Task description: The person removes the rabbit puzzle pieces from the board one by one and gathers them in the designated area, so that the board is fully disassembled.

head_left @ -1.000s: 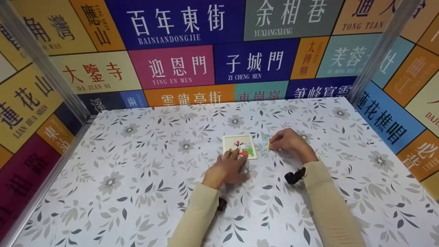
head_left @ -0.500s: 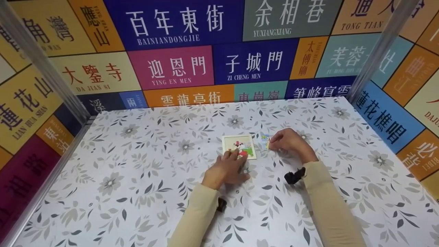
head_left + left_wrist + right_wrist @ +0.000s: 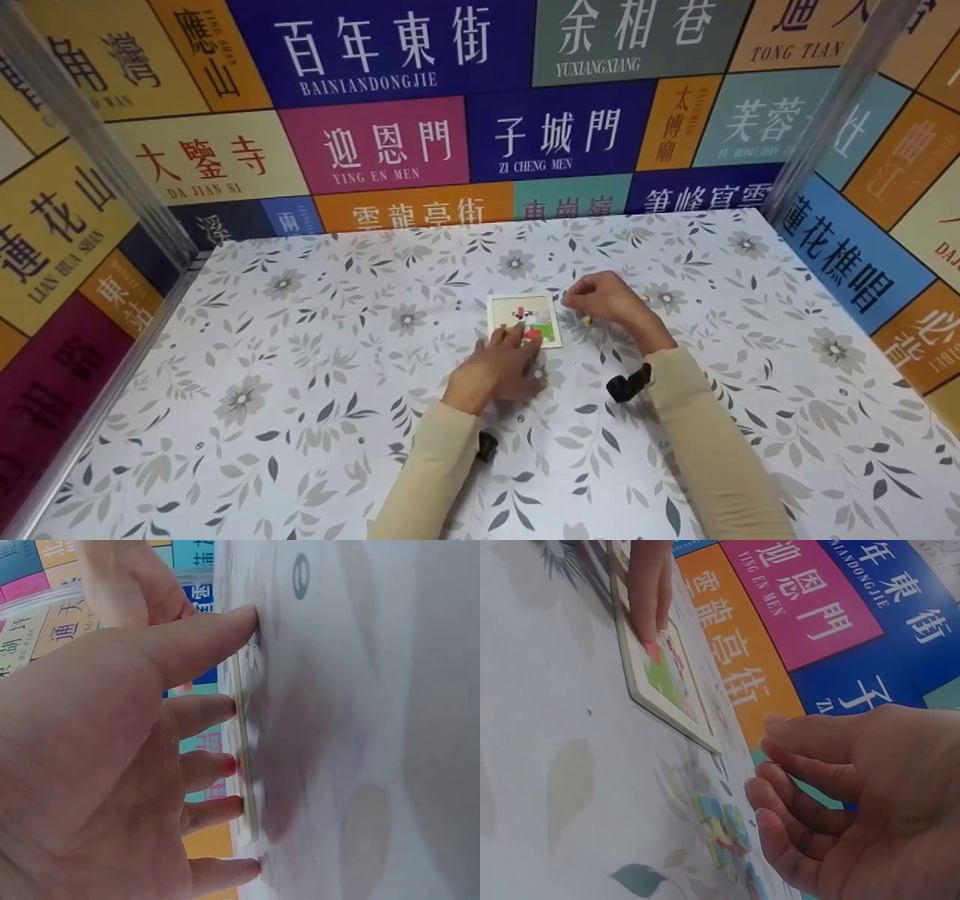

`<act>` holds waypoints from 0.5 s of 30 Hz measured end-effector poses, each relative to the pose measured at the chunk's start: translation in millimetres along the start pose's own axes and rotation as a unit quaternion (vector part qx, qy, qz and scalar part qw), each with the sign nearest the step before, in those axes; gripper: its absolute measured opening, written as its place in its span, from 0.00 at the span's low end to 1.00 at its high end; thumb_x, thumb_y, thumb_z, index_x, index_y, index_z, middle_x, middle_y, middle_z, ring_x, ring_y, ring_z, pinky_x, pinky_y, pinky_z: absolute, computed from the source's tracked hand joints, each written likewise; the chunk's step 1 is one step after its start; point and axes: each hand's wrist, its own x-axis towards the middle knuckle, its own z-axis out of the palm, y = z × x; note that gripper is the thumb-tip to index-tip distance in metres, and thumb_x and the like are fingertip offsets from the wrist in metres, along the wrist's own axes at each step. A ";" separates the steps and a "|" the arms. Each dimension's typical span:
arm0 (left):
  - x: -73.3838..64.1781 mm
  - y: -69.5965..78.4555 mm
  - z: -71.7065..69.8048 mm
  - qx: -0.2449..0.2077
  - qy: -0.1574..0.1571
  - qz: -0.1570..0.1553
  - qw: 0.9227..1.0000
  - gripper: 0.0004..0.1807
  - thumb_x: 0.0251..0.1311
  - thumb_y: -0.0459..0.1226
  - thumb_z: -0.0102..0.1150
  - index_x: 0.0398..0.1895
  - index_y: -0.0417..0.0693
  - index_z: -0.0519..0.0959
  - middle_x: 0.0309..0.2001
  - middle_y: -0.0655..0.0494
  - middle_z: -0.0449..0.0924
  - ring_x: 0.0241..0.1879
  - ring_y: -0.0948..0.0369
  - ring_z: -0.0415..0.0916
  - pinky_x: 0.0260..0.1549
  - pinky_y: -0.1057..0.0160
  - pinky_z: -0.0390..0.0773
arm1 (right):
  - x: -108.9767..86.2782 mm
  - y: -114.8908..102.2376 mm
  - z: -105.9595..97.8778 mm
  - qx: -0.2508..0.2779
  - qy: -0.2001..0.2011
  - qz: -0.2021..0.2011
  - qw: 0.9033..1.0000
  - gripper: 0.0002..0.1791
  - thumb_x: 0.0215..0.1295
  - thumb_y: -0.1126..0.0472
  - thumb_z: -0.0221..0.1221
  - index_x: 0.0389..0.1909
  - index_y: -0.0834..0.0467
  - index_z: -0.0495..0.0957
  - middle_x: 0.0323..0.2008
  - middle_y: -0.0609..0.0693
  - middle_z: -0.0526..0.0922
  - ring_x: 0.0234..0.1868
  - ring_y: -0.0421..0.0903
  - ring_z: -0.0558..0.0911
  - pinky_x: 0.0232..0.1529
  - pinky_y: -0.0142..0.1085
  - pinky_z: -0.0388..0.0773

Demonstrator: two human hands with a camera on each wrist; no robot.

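Note:
A small jigsaw puzzle in a cream frame (image 3: 557, 326) lies flat on the table, showing a partly assembled cartoon picture with green and red areas. My left hand (image 3: 499, 371) rests its extended fingertips on the frame's near side, and in the left wrist view the frame's thin edge (image 3: 244, 735) shows beneath them. Just beyond the puzzle's right edge hovers my right hand (image 3: 611, 300). Its thumb and index tips come together in the right wrist view; whether a piece sits between them is hidden. Loose puzzle pieces (image 3: 724, 829) lie on the table beneath that hand.
White cloth (image 3: 315, 450) with grey leaves and flowers covers the table. Behind it rises a colourful wall (image 3: 375, 146) of panels with Chinese characters, with clear corner posts at both sides. A small yellowish piece (image 3: 645, 298) shows beyond the right wrist.
My right hand has shifted left and slightly away from me, from over the loose pieces toward the framed puzzle. The left hand has stayed in place on the frame.

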 end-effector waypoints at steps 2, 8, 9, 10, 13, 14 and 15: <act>-0.7 3.2 -2.2 0.003 0.003 0.002 1.000 0.39 0.68 0.52 0.57 0.79 0.59 0.57 0.82 0.50 0.44 0.81 0.47 0.40 0.78 0.41 0.46 | 1.5 -1.5 0.8 -0.006 0.003 -0.006 1.000 0.15 0.69 0.52 0.61 0.46 0.59 0.85 0.46 0.57 0.86 0.39 0.47 0.80 0.39 0.35 0.75; 0.4 11.5 -3.6 0.019 0.012 0.016 1.000 0.40 0.68 0.53 0.57 0.80 0.58 0.55 0.82 0.51 0.45 0.81 0.46 0.42 0.77 0.40 0.47 | 6.8 -5.5 4.5 0.005 -0.001 -0.014 1.000 0.17 0.70 0.51 0.61 0.49 0.59 0.84 0.49 0.58 0.85 0.43 0.46 0.80 0.43 0.35 0.76; 1.3 12.5 -2.9 0.023 0.014 0.016 1.000 0.40 0.68 0.53 0.57 0.80 0.58 0.55 0.82 0.51 0.46 0.81 0.46 0.42 0.77 0.41 0.48 | 8.0 -6.0 5.7 0.008 -0.004 -0.012 1.000 0.17 0.70 0.51 0.61 0.50 0.59 0.84 0.50 0.58 0.85 0.44 0.46 0.80 0.44 0.35 0.76; 1.8 13.0 -2.7 0.027 0.014 0.016 0.999 0.40 0.68 0.54 0.57 0.80 0.58 0.54 0.82 0.51 0.47 0.81 0.46 0.43 0.77 0.41 0.49 | 9.7 -6.8 7.3 0.011 -0.007 -0.007 1.000 0.17 0.70 0.51 0.60 0.51 0.58 0.83 0.51 0.58 0.85 0.45 0.47 0.80 0.45 0.36 0.76; 4.6 13.9 -1.5 0.035 0.016 0.018 0.999 0.40 0.69 0.55 0.56 0.80 0.59 0.54 0.81 0.52 0.48 0.80 0.46 0.44 0.77 0.42 0.49 | 15.3 -8.8 11.4 0.015 -0.009 -0.002 1.000 0.16 0.71 0.52 0.60 0.52 0.57 0.83 0.53 0.57 0.84 0.48 0.49 0.80 0.47 0.38 0.76; 5.4 13.7 -1.2 0.035 0.016 0.018 0.999 0.40 0.69 0.55 0.55 0.80 0.59 0.54 0.81 0.52 0.48 0.81 0.46 0.44 0.77 0.42 0.49 | 18.0 -9.8 12.8 0.015 -0.010 -0.003 1.000 0.16 0.71 0.52 0.60 0.52 0.57 0.83 0.53 0.57 0.84 0.49 0.49 0.80 0.49 0.39 0.77; 6.3 13.2 -0.7 0.038 0.017 0.017 0.999 0.40 0.69 0.56 0.55 0.80 0.60 0.54 0.81 0.52 0.48 0.80 0.46 0.44 0.78 0.43 0.49 | 20.9 -11.2 14.2 0.017 -0.013 -0.003 1.000 0.16 0.71 0.52 0.60 0.52 0.56 0.83 0.54 0.57 0.84 0.51 0.50 0.80 0.50 0.40 0.77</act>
